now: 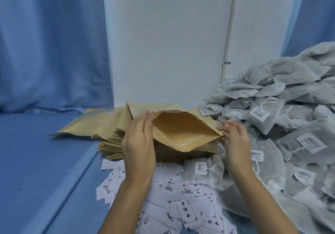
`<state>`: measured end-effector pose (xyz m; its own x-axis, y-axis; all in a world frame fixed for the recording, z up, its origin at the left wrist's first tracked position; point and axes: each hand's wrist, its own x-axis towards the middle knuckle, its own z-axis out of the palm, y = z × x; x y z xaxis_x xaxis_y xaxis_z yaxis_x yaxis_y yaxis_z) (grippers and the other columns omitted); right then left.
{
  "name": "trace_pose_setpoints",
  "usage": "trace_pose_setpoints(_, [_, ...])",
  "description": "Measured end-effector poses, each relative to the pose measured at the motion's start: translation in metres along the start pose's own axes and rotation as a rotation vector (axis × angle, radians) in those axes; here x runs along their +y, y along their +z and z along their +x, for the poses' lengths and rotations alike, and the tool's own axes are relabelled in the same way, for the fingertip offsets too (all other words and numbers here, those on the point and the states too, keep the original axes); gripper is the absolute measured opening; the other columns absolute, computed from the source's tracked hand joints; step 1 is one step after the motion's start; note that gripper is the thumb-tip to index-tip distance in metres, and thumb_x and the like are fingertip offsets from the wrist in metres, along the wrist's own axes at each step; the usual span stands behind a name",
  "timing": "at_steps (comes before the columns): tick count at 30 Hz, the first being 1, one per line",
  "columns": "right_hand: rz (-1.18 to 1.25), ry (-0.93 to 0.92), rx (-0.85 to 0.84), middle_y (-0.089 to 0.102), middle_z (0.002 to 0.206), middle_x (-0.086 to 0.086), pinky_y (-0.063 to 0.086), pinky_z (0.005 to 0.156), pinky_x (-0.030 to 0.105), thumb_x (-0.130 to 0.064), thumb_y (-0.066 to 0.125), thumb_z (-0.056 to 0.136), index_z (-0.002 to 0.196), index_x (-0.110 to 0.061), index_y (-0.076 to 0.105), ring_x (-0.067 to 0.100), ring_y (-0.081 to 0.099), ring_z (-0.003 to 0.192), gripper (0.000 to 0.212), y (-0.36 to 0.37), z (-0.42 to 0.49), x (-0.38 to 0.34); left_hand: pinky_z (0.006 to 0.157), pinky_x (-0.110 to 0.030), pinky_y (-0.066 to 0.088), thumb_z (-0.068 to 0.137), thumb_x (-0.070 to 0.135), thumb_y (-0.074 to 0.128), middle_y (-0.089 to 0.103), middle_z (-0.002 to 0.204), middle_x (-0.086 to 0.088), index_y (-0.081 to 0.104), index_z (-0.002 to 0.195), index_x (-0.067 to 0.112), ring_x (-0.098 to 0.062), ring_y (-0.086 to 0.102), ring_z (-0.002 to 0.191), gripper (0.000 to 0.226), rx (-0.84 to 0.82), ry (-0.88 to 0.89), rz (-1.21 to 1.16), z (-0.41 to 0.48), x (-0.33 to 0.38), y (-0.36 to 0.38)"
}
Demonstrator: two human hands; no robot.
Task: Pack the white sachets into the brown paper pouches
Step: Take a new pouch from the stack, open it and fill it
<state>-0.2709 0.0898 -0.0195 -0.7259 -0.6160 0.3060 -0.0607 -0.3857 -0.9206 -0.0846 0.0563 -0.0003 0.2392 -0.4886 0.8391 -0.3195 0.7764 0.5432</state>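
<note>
Both hands hold one brown paper pouch open above the stack of flat pouches on the blue tabletop. The left hand grips its left lip and the right hand pinches its right corner. White sachets lie heaped just right of it, with printed paper cards scattered in front.
</note>
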Motion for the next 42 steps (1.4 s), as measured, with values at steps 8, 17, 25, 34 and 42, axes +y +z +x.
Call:
trace_pose_setpoints(8, [-1.157, -0.039, -0.298, 0.063, 0.077, -0.007, 0.043, 0.064, 0.031, -0.030, 0.060, 0.081, 0.077, -0.024, 0.059, 0.013, 0.057, 0.074, 0.008, -0.045, 0.017, -0.009, 0.066, -0.033, 0.040, 0.099, 0.019, 0.045, 0.055, 0.079, -0.029, 0.064, 0.088, -0.005, -0.025, 0.046, 0.078, 0.032, -0.005, -0.090, -0.081, 0.001, 0.004, 0.002])
trace_pose_setpoints(17, [-1.467, 0.121, -0.499, 0.061, 0.115, 0.012, 0.038, 0.069, 0.025, -0.016, 0.044, 0.092, 0.117, -0.002, 0.051, 0.023, 0.050, 0.088, 0.029, -0.041, 0.012, -0.006, 0.065, -0.028, 0.035, 0.099, 0.015, 0.046, 0.051, 0.075, -0.027, 0.058, 0.079, -0.007, -0.027, 0.042, 0.079, 0.032, -0.072, -0.076, -0.111, -0.008, 0.007, 0.012])
trace_pose_setpoints(25, [-1.193, -0.220, 0.040, 0.049, 0.068, 0.004, 0.031, 0.057, 0.030, -0.017, 0.045, 0.085, 0.067, -0.014, 0.047, 0.026, 0.046, 0.067, 0.019, -0.037, 0.007, -0.023, 0.061, -0.019, 0.034, 0.099, 0.017, 0.046, 0.049, 0.073, -0.019, 0.056, 0.078, -0.008, -0.018, 0.041, 0.079, 0.035, -0.070, -0.075, -0.143, -0.010, 0.005, 0.013])
trace_pose_setpoints(34, [-0.102, 0.357, -0.132, 0.054, 0.067, 0.003, 0.038, 0.050, 0.020, -0.009, 0.063, 0.077, 0.079, -0.009, 0.057, 0.016, 0.052, 0.060, 0.006, -0.034, 0.010, -0.035, 0.051, -0.009, 0.029, 0.099, 0.031, 0.041, 0.043, 0.052, 0.021, 0.036, 0.070, 0.034, 0.000, 0.037, 0.051, 0.030, 0.002, -0.117, -0.170, -0.007, 0.006, 0.014])
trace_pose_setpoints(42, [-0.998, 0.172, -0.419, 0.062, 0.083, 0.002, 0.047, 0.061, 0.028, -0.025, 0.073, 0.074, 0.093, -0.015, 0.063, 0.021, 0.059, 0.081, 0.024, -0.028, 0.004, -0.004, 0.052, -0.009, 0.029, 0.099, 0.030, 0.042, 0.046, 0.053, 0.024, 0.042, 0.073, 0.024, 0.001, 0.039, 0.051, 0.027, 0.007, -0.112, -0.165, -0.009, 0.001, 0.015])
